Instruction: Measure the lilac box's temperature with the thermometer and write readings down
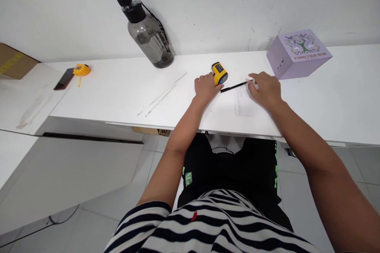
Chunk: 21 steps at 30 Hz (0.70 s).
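Observation:
My left hand [205, 86] is closed around the lower left side of a yellow-and-black handheld device [219, 72] on the white table; its exact kind is unclear. Just to the right, a black pen [234, 87] lies slanted, with its thicker end near my left thumb. At the pen's other end is my right hand [265, 88], thumb and index finger apart on either side of the tip. Under the pen and beside my right hand lies a small white paper slip [244, 102] with faint handwriting, partly hidden by the hand.
A purple tea box [299, 53] stands behind my right hand. Toward the back left is a grey water bottle [151, 35]. Farther left are an orange tape measure [82, 70], a dark flat object [64, 79] and a cardboard box [16, 61]. The wall [208, 8] borders the table.

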Tool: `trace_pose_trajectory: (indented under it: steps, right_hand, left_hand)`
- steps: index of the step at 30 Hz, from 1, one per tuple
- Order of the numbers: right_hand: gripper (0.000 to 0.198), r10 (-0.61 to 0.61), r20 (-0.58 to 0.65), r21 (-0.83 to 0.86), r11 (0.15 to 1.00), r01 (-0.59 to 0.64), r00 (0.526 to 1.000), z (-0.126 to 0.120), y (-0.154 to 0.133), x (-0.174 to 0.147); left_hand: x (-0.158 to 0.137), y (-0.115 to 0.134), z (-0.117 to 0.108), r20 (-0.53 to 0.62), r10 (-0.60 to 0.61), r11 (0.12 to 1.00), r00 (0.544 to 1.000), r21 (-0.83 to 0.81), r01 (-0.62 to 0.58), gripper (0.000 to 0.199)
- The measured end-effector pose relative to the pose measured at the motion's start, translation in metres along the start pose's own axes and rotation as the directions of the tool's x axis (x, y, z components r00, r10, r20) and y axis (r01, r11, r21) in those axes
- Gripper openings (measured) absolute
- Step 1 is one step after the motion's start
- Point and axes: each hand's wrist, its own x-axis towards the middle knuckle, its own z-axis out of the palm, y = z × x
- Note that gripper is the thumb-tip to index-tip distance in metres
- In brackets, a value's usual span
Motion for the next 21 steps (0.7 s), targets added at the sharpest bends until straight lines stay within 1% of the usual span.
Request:
trace_pose_trajectory:
  steps: [2,3,5,6,8,10,11,12,14,15,17,19,21]
  right_hand:
    - [0.045,0.032,-0.123,0.003,0.999,-0.032,0.992,-0.01,0.006,0.003]
    - [0.046,0.058,-0.201,-0.006,0.998,-0.06,0.978,-0.016,0.011,0.004]
    - [0.051,0.121,-0.34,-0.007,0.991,-0.131,0.933,-0.027,0.023,0.007]
    - [0.055,0.164,-0.387,0.0,0.984,-0.177,0.908,-0.032,0.03,0.008]
    - [0.071,0.282,-0.434,0.021,0.953,-0.303,0.856,-0.039,0.042,0.011]
    - [0.095,0.415,-0.419,0.078,0.903,-0.423,0.808,-0.042,0.051,0.012]
    - [0.106,0.468,-0.391,0.116,0.879,-0.462,0.792,-0.042,0.053,0.012]
    - [0.117,0.508,-0.359,0.156,0.86,-0.486,0.783,-0.041,0.055,0.012]
    - [0.131,0.543,-0.307,0.21,0.839,-0.501,0.781,-0.039,0.054,0.012]
    - [0.135,0.555,-0.296,0.22,0.832,-0.509,0.777,-0.038,0.053,0.012]
    - [0.136,0.57,-0.307,0.216,0.821,-0.528,0.762,-0.036,0.052,0.013]
    - [0.135,0.6,-0.325,0.204,0.799,-0.565,0.731,-0.034,0.055,0.015]
    - [0.136,0.637,-0.306,0.201,0.77,-0.606,0.708,-0.031,0.061,0.018]
  left_hand:
    - [0.0,0.0,0.0,-0.003,0.0,1.0,1.0,0.003,0.0,0.055]
    - [0.0,0.0,0.001,-0.005,-0.001,1.0,1.0,0.005,0.001,0.056]
    - [0.001,-0.001,0.002,-0.007,-0.001,1.0,1.0,0.01,0.001,0.057]
    - [0.001,-0.001,0.002,-0.008,-0.001,1.0,1.0,0.012,0.002,0.058]
    - [0.001,-0.002,0.003,-0.01,0.0,1.0,1.0,0.014,0.0,0.058]
    - [0.002,-0.002,0.003,-0.012,0.002,1.0,1.0,0.013,-0.002,0.058]
    - [0.002,-0.002,0.003,-0.013,0.002,1.0,1.0,0.012,-0.002,0.058]
    - [0.002,-0.003,0.003,-0.012,0.002,1.0,1.0,0.011,-0.002,0.058]
    - [0.003,-0.003,0.003,-0.007,0.0,1.0,1.0,0.012,0.0,0.058]
    - [0.002,-0.003,0.002,-0.003,0.002,1.0,1.0,0.013,-0.002,0.058]
    - [0.002,-0.004,0.001,0.009,0.007,1.0,1.0,0.015,-0.007,0.059]
    - [0.001,-0.005,0.0,0.019,0.019,1.0,1.0,0.016,-0.019,0.061]
    - [-0.001,-0.006,-0.003,0.036,0.03,0.999,0.999,0.013,-0.031,0.064]
